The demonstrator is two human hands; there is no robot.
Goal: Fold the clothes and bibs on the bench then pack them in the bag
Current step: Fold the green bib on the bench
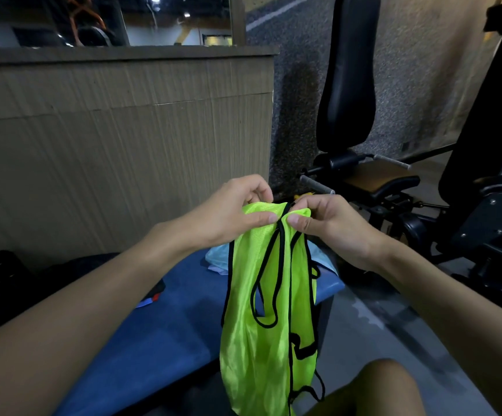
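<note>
Head view: a neon-green mesh bib with black trim (261,310) is pinched at its top by the left hand (231,211) and right hand (330,223), hanging over the blue padded desk (153,325). Straps are best aligned before folding.

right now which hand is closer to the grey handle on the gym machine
Right. The right hand pinches the green bib just below the grey handle; the left hand pinches it farther left.

Dim indoor light, perhaps from ceiling lamps reflected top left; edges bend, slight softness throughout.
</note>
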